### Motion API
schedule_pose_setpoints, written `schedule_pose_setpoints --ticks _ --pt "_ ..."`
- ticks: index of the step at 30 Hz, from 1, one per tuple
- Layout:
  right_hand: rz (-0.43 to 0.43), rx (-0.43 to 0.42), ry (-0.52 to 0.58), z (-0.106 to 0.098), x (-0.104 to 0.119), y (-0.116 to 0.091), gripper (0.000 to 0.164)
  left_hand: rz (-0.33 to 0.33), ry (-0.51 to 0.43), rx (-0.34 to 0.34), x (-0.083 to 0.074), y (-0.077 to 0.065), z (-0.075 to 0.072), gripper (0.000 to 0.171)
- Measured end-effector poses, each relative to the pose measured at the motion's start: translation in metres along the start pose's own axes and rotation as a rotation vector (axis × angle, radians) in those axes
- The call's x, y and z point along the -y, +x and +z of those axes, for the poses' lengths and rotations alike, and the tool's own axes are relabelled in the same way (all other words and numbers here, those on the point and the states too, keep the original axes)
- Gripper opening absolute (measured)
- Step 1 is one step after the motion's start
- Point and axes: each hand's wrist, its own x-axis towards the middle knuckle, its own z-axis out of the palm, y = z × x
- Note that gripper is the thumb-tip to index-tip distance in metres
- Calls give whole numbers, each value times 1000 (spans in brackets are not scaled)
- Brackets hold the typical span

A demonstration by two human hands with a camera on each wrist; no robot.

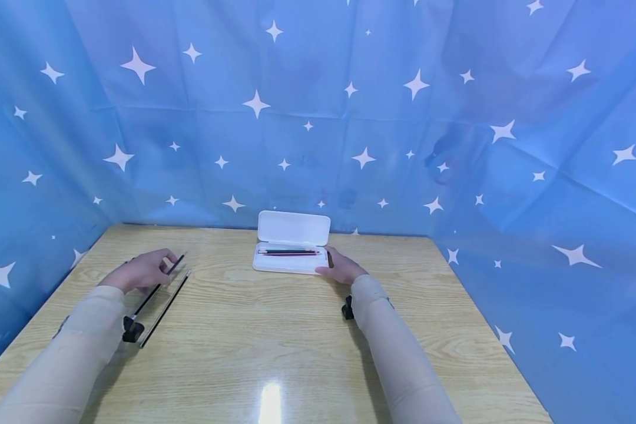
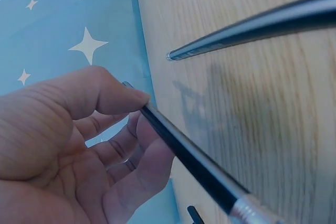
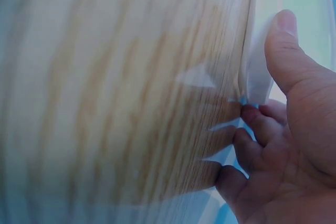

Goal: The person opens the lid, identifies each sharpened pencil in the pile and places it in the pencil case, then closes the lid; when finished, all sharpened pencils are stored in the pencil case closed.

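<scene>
My left hand (image 1: pixel 144 271) pinches a black pencil (image 2: pixel 184 153) between thumb and fingers at the left of the table. The metal-banded end of that pencil points back toward the wrist in the left wrist view. A second black pencil (image 1: pixel 165 310) lies on the table just right of it. An open white pencil case (image 1: pixel 262 265) stands at the back middle, its lid (image 1: pixel 294 228) raised. Inside lie a dark green pencil (image 1: pixel 283 251) and a dark red pencil (image 1: pixel 291 254). My right hand (image 1: pixel 343 268) holds the case's right end, thumb over the rim, fingers curled at the corner.
The wooden table (image 1: pixel 254 330) reaches back to a blue curtain (image 1: pixel 307 147) with white stars, which also hangs along the left and right sides. A dark wrist mount (image 1: pixel 132 330) under the left sleeve sits close to the second pencil's near end.
</scene>
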Motion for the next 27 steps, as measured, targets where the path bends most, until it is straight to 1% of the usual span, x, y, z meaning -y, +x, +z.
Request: schedule_pose_setpoints --ticks 6,11,16,22,25,27 --pt "7 -3 -6 1 0 -1 87 5 -19 2 -1 5 1 50" --pt "5 -2 -7 0 0 -1 87 14 -13 -6 -3 8 2 49" --pt "14 -5 -4 -1 0 0 86 49 -16 -10 -9 12 1 50" --pt "-2 -6 5 -1 2 -3 85 55 -23 -1 -19 21 4 53" --pt "-6 -3 7 -1 2 -4 84 67 -17 -3 -25 22 5 53" --pt "-8 -3 9 0 2 -4 84 87 -13 -12 -29 23 5 53"
